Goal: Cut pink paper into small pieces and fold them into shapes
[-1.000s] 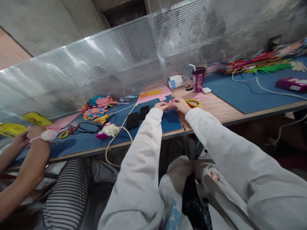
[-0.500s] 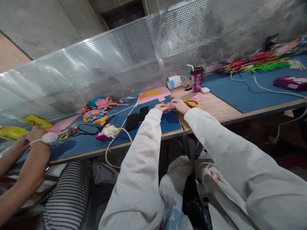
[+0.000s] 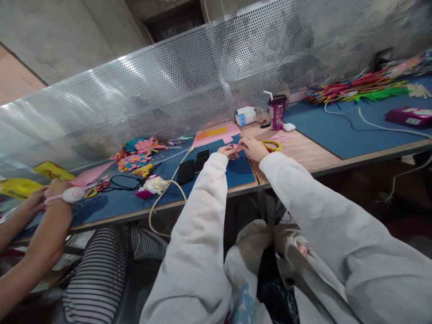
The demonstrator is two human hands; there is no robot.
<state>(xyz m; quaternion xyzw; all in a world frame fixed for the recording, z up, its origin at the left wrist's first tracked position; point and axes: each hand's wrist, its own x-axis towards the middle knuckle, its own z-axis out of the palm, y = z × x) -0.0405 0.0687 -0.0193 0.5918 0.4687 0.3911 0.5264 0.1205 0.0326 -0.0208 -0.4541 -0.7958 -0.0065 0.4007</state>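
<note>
Over the edge of a blue mat, my two hands meet at a small piece of pink paper (image 3: 235, 146). My left hand (image 3: 227, 152) is closed on it from the left. My right hand (image 3: 251, 147) pinches at its right side, the fingertips touching it. The paper's exact shape is too small to make out. Just beyond my right hand lie yellow-handled scissors (image 3: 272, 145), partly hidden by that hand. A pink sheet with an orange piece on it (image 3: 216, 133) lies behind my hands. Two dark phones (image 3: 194, 166) rest left of my left sleeve.
A purple cup with a straw (image 3: 277, 112) and a tissue pack (image 3: 245, 116) stand at the back. Colourful pipe cleaners (image 3: 357, 87) lie right. Paper flowers (image 3: 138, 153), a cable (image 3: 170, 184) and a co-worker's arms (image 3: 50, 211) are at left. A perforated metal screen (image 3: 189, 76) borders the table.
My right-hand fingers have shifted slightly on the pink paper, and more of the paper shows between my hands. The co-worker's hands at left have moved a little.
</note>
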